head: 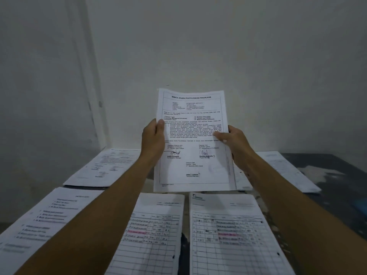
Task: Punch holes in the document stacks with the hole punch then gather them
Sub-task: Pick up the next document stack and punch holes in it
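I hold a printed document stack (193, 139) upright in front of me, above the table. My left hand (153, 138) grips its left edge, thumb on the front. My right hand (234, 141) grips its right edge the same way. The top page carries a bold heading, text and signatures. On the table below lie more stacks: two table forms (151, 233) (234, 235) near me, a list page (39, 219) at the left, one (105, 167) at the back left, another (286, 171) at the back right. No hole punch is in view.
The dark table (337, 187) has a pale worn patch at the right and stands in a corner of grey-white walls (218, 46). Papers cover most of its near and left parts.
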A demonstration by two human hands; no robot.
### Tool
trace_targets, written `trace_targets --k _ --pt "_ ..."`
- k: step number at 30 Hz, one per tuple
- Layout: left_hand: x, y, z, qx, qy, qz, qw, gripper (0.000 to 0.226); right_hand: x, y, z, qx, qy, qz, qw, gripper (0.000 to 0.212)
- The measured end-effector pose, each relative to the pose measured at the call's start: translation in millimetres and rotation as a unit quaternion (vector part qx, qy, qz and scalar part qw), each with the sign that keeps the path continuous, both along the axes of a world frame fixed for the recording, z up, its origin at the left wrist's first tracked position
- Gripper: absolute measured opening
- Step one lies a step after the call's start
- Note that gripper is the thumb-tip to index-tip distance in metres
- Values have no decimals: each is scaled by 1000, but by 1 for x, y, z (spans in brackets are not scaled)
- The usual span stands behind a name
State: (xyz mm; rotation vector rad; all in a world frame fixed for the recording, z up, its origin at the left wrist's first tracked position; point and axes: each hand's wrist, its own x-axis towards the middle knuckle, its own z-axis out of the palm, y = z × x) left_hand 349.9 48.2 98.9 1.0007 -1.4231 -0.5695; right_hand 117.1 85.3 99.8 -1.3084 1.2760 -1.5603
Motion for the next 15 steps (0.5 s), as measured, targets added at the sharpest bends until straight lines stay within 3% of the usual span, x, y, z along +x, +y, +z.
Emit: trace_targets --k 9,15 --pt "-84 26 -9 19 15 -55 998 36 -79 55 1 48 12 -60 997 23" --pt "-144 43 -21 52 6 -92 994 35 -145 87 -9 77 98 -141 982 33"
